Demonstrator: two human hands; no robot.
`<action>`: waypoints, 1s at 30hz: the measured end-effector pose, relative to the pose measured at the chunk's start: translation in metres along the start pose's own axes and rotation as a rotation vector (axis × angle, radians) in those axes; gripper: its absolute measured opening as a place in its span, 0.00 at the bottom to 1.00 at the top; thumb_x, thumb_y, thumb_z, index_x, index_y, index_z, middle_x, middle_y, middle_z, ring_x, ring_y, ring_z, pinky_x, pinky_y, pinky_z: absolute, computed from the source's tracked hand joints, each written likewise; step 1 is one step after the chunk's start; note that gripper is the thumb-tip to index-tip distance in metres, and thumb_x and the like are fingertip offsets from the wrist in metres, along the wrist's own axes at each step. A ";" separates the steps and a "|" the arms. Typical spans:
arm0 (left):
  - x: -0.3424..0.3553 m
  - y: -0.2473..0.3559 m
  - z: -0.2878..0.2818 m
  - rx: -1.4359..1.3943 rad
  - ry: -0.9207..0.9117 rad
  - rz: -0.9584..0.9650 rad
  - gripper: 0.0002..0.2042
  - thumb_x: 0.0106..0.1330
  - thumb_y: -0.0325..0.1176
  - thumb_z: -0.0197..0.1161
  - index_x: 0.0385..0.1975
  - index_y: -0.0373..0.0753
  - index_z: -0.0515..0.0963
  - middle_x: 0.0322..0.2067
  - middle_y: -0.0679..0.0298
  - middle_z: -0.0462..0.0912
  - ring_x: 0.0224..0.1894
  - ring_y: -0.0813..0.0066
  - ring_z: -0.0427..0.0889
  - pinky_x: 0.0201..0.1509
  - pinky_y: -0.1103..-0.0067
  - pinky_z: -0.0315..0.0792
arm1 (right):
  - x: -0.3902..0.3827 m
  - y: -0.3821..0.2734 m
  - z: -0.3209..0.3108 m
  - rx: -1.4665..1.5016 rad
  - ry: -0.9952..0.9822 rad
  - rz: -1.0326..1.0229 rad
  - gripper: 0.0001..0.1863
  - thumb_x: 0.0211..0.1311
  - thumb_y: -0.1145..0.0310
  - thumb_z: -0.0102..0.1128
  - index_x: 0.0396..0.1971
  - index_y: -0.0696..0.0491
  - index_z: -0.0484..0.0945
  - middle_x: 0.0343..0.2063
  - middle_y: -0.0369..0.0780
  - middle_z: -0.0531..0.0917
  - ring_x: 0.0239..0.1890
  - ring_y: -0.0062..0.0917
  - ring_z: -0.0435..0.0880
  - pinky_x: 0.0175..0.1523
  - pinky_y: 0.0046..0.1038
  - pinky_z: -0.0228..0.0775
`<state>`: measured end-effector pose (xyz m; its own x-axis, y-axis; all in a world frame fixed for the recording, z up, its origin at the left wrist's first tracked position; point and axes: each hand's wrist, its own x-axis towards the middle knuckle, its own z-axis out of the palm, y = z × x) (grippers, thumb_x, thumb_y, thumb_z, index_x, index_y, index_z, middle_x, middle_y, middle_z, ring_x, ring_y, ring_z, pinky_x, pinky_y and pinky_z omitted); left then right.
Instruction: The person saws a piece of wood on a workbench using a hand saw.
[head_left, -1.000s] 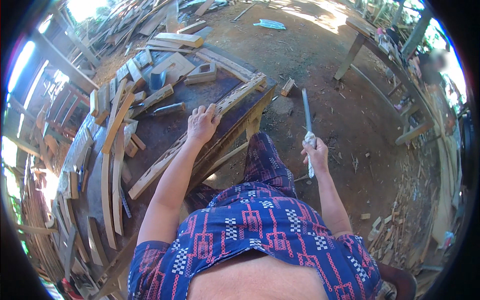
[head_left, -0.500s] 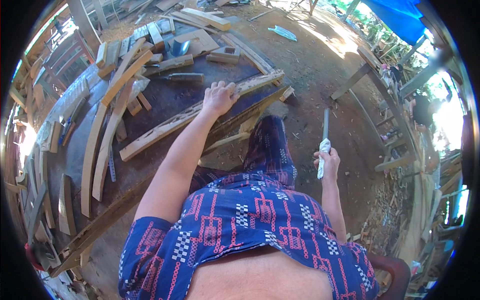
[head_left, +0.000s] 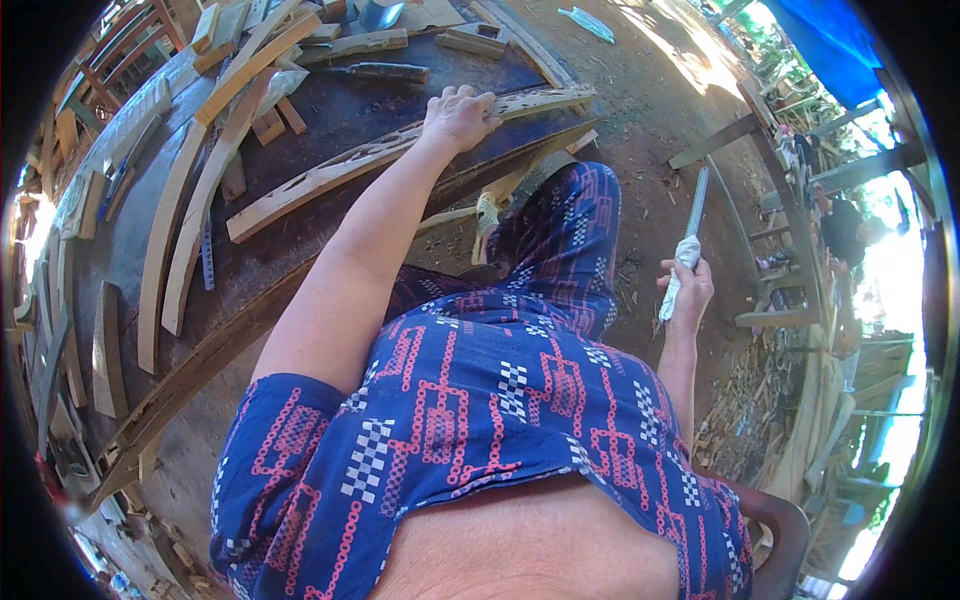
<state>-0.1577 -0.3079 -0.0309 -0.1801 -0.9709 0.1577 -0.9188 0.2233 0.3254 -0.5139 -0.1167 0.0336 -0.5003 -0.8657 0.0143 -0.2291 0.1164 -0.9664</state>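
Observation:
A long, slightly curved wooden piece (head_left: 330, 175) with rough hollows along it lies on the dark table near its edge. My left hand (head_left: 459, 118) is closed over its upper part, fingers curled around the wood. Away from the table, on the right, my right hand (head_left: 697, 293) grips a long thin metal blade (head_left: 699, 205) by its handle, which is wrapped in white cloth. The blade points up and away from me, touching nothing. Whether it is a file or another blade I cannot tell.
Curved wooden strips (head_left: 175, 240) lie on the table (head_left: 290, 235) to the left. A dark-handled tool (head_left: 388, 72) and wood blocks sit farther back. A wooden frame (head_left: 790, 200) stands at the right, with wood shavings on the dirt floor (head_left: 640, 215). My chair's arm (head_left: 780, 525) is at lower right.
My view has shifted, so the table sits higher in the picture. My right hand has moved right and slightly up, and the blade now tilts rightward. My left hand stays on the wood.

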 end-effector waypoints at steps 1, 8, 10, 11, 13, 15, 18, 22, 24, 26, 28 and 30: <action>0.001 0.001 -0.002 -0.002 -0.008 0.002 0.21 0.61 0.52 0.56 0.53 0.53 0.73 0.49 0.58 0.74 0.55 0.57 0.70 0.55 0.64 0.67 | 0.000 0.000 0.001 -0.005 -0.002 0.013 0.09 0.58 0.75 0.54 0.39 0.59 0.72 0.26 0.40 0.81 0.15 0.17 0.76 0.19 0.18 0.66; -0.005 -0.003 -0.005 0.014 -0.038 0.020 0.22 0.61 0.52 0.57 0.54 0.53 0.72 0.47 0.58 0.74 0.54 0.56 0.71 0.55 0.64 0.68 | 0.003 0.003 0.010 0.077 -0.014 -0.015 0.09 0.58 0.75 0.54 0.39 0.58 0.73 0.26 0.40 0.81 0.15 0.17 0.76 0.21 0.18 0.69; -0.007 -0.010 -0.004 -0.013 -0.001 0.020 0.22 0.61 0.51 0.57 0.54 0.54 0.72 0.46 0.57 0.74 0.53 0.56 0.72 0.55 0.65 0.68 | 0.003 0.003 0.014 0.104 -0.005 -0.013 0.09 0.58 0.75 0.53 0.39 0.58 0.73 0.26 0.40 0.81 0.15 0.17 0.76 0.21 0.18 0.69; -0.007 -0.012 -0.004 -0.006 -0.002 0.032 0.22 0.61 0.51 0.57 0.54 0.54 0.72 0.46 0.57 0.74 0.53 0.56 0.72 0.55 0.65 0.68 | 0.005 0.004 0.016 0.121 -0.012 -0.014 0.08 0.58 0.75 0.53 0.39 0.58 0.73 0.26 0.40 0.81 0.15 0.16 0.76 0.21 0.18 0.69; -0.007 -0.013 -0.006 0.002 0.002 0.030 0.22 0.61 0.51 0.58 0.54 0.53 0.72 0.45 0.58 0.75 0.52 0.56 0.72 0.54 0.66 0.68 | 0.007 0.005 0.017 0.136 -0.001 -0.014 0.08 0.59 0.75 0.52 0.39 0.58 0.73 0.27 0.40 0.81 0.15 0.16 0.75 0.21 0.18 0.69; -0.011 -0.012 -0.007 0.012 -0.002 0.030 0.22 0.61 0.51 0.58 0.55 0.53 0.72 0.45 0.58 0.75 0.52 0.56 0.72 0.54 0.66 0.68 | 0.008 0.006 0.020 0.188 0.002 -0.027 0.08 0.60 0.75 0.52 0.39 0.57 0.73 0.27 0.40 0.81 0.15 0.16 0.75 0.21 0.17 0.68; -0.011 -0.014 -0.006 0.006 0.003 0.036 0.23 0.61 0.51 0.58 0.55 0.52 0.72 0.44 0.58 0.75 0.51 0.57 0.72 0.53 0.66 0.69 | 0.011 -0.002 0.030 0.224 0.016 -0.049 0.08 0.61 0.75 0.51 0.40 0.57 0.72 0.28 0.40 0.81 0.15 0.16 0.75 0.21 0.17 0.68; -0.014 -0.017 -0.005 0.024 0.019 0.045 0.24 0.61 0.50 0.58 0.56 0.50 0.72 0.43 0.58 0.75 0.51 0.57 0.72 0.53 0.67 0.69 | 0.022 -0.006 0.039 0.289 -0.022 -0.076 0.09 0.61 0.75 0.51 0.41 0.57 0.72 0.28 0.39 0.81 0.15 0.15 0.75 0.21 0.16 0.68; -0.013 -0.019 -0.008 0.030 0.044 0.054 0.24 0.60 0.51 0.58 0.55 0.50 0.72 0.43 0.58 0.75 0.51 0.57 0.73 0.52 0.66 0.69 | 0.026 -0.012 0.043 0.301 -0.027 -0.088 0.09 0.61 0.75 0.51 0.41 0.57 0.72 0.29 0.39 0.81 0.16 0.15 0.75 0.21 0.16 0.68; -0.016 -0.023 -0.013 0.053 0.035 0.071 0.23 0.60 0.51 0.58 0.55 0.51 0.73 0.41 0.58 0.76 0.49 0.57 0.73 0.50 0.66 0.70 | 0.022 -0.005 0.046 0.313 -0.043 -0.101 0.10 0.62 0.75 0.52 0.43 0.57 0.72 0.30 0.39 0.81 0.16 0.14 0.74 0.22 0.16 0.68; -0.020 -0.026 -0.018 0.043 0.039 0.092 0.23 0.60 0.50 0.59 0.54 0.50 0.73 0.41 0.58 0.76 0.48 0.57 0.73 0.50 0.66 0.70 | 0.015 -0.007 0.049 0.309 -0.039 -0.081 0.10 0.62 0.74 0.51 0.43 0.57 0.72 0.30 0.40 0.81 0.17 0.15 0.74 0.23 0.16 0.68; -0.024 -0.028 -0.021 0.035 0.056 0.107 0.23 0.60 0.50 0.59 0.54 0.50 0.73 0.40 0.58 0.76 0.48 0.56 0.74 0.49 0.66 0.70 | 0.012 -0.005 0.051 0.309 -0.044 -0.071 0.11 0.62 0.74 0.50 0.44 0.57 0.72 0.30 0.40 0.81 0.17 0.15 0.75 0.24 0.17 0.68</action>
<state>-0.1203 -0.2888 -0.0242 -0.2589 -0.9351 0.2421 -0.9073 0.3214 0.2712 -0.4761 -0.1527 0.0256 -0.4540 -0.8874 0.0804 0.0057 -0.0931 -0.9956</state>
